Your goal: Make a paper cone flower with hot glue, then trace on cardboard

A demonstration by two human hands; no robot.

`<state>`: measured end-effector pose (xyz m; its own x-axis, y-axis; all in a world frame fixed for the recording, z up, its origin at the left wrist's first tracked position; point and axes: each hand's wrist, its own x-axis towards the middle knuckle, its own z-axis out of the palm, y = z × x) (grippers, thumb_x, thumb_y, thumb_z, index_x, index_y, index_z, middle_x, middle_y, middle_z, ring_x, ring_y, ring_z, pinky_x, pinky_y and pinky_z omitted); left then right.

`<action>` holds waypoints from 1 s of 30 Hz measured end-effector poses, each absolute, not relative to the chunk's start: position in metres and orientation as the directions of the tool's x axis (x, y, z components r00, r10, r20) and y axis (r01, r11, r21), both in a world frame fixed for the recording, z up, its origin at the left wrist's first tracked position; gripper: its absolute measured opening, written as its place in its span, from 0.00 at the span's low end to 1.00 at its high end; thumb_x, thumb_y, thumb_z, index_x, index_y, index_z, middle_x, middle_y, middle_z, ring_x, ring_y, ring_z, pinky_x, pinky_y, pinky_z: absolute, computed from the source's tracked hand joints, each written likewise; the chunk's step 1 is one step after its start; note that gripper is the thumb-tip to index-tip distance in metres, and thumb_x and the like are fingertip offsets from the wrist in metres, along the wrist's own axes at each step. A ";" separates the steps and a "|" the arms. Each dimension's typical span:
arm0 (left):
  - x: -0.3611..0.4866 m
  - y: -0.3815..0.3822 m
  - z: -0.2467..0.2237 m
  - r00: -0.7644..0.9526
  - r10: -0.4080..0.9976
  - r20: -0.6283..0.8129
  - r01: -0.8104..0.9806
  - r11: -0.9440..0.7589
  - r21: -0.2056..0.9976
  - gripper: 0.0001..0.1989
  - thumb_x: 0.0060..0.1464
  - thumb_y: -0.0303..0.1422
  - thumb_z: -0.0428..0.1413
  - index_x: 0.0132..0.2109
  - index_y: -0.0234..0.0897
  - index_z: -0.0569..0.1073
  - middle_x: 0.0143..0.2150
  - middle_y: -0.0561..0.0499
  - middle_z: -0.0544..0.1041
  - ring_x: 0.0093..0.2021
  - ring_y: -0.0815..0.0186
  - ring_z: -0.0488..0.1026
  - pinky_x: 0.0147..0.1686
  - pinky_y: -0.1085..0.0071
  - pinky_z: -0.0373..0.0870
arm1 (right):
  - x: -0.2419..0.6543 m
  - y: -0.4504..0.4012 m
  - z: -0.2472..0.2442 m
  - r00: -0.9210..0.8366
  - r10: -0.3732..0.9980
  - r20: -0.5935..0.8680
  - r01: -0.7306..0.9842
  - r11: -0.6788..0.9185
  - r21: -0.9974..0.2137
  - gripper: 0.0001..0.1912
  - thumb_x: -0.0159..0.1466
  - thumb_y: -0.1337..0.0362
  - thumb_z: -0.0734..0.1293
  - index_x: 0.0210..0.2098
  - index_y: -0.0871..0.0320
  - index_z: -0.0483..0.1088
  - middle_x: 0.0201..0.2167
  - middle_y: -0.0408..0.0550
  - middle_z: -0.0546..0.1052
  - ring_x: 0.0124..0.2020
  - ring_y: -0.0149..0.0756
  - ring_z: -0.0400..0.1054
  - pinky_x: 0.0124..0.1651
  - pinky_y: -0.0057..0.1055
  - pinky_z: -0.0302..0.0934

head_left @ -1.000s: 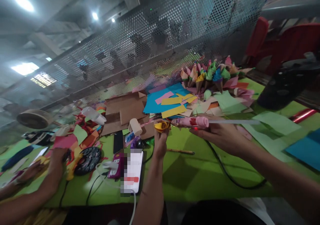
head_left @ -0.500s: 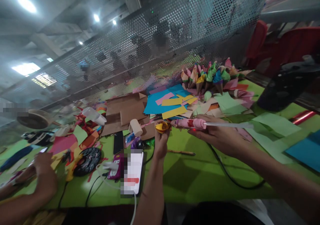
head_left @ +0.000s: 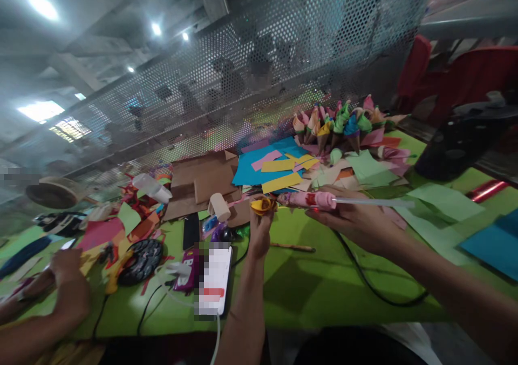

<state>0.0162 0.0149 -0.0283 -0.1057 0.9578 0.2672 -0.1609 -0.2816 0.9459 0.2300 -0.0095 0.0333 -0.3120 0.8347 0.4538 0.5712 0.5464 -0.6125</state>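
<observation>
In the middle of the view my left hand (head_left: 260, 236) pinches a small rolled yellow paper piece (head_left: 262, 205). My right hand (head_left: 356, 220) is closed around a pink hot glue gun (head_left: 309, 198), with a clear glue stick (head_left: 376, 202) jutting from its back end. The gun's nozzle points left and is close to the yellow paper; whether they touch I cannot tell. A small red light glows under the gun, and its black cord (head_left: 364, 278) loops over the green table (head_left: 307, 295). Below the gun lies a thin brown stick (head_left: 293, 247).
Paper ice-cream cones (head_left: 335, 124) stand at the back right, near blue paper (head_left: 246, 168) and yellow strips (head_left: 281, 182). A phone (head_left: 220, 278) lies left of my forearm. A co-worker's hands (head_left: 67, 268) are at far left. A dark bin (head_left: 449, 138) stands right.
Very little differs. The yellow paper in my left hand has tipped slightly and shifted a touch left, while the glue gun has moved marginally right.
</observation>
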 end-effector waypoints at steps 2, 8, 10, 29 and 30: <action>0.016 0.015 -0.029 -0.110 0.958 0.266 -0.156 -0.281 0.947 0.16 0.50 0.42 0.65 0.41 0.41 0.70 0.36 0.54 0.70 0.34 0.70 0.67 0.37 0.74 0.64 | 0.229 -0.009 0.034 -0.312 0.835 0.453 0.568 0.546 -0.616 0.12 0.68 0.55 0.61 0.31 0.54 0.66 0.30 0.48 0.75 0.31 0.39 0.69 0.33 0.32 0.62; 0.015 0.017 -0.031 -0.117 0.958 0.262 -0.172 -0.279 0.945 0.17 0.49 0.42 0.65 0.41 0.40 0.70 0.36 0.54 0.69 0.35 0.69 0.67 0.37 0.73 0.65 | 0.231 -0.009 0.033 -0.300 0.841 0.450 0.577 0.535 -0.617 0.13 0.67 0.53 0.62 0.32 0.54 0.67 0.31 0.48 0.75 0.30 0.38 0.69 0.33 0.32 0.62; 0.016 0.016 -0.030 -0.122 0.959 0.255 -0.168 -0.273 0.947 0.17 0.49 0.42 0.65 0.41 0.40 0.70 0.36 0.53 0.69 0.35 0.69 0.68 0.37 0.73 0.65 | 0.231 -0.009 0.033 -0.302 0.839 0.453 0.572 0.540 -0.618 0.13 0.68 0.53 0.61 0.32 0.54 0.67 0.30 0.47 0.75 0.31 0.39 0.70 0.33 0.32 0.62; 0.017 0.011 -0.023 -0.100 0.954 0.284 -0.068 -0.291 0.954 0.14 0.53 0.41 0.63 0.41 0.41 0.69 0.35 0.54 0.69 0.34 0.70 0.67 0.37 0.74 0.65 | 0.230 -0.010 0.031 -0.313 0.837 0.448 0.590 0.541 -0.599 0.12 0.68 0.54 0.61 0.36 0.54 0.70 0.34 0.50 0.78 0.35 0.42 0.72 0.37 0.34 0.64; 0.017 0.011 -0.023 -0.097 0.952 0.291 -0.061 -0.298 0.953 0.13 0.53 0.41 0.63 0.41 0.41 0.69 0.36 0.54 0.69 0.35 0.70 0.67 0.37 0.74 0.65 | 0.229 -0.010 0.031 -0.316 0.837 0.447 0.590 0.542 -0.599 0.12 0.68 0.54 0.61 0.37 0.54 0.71 0.35 0.50 0.78 0.35 0.42 0.73 0.38 0.35 0.64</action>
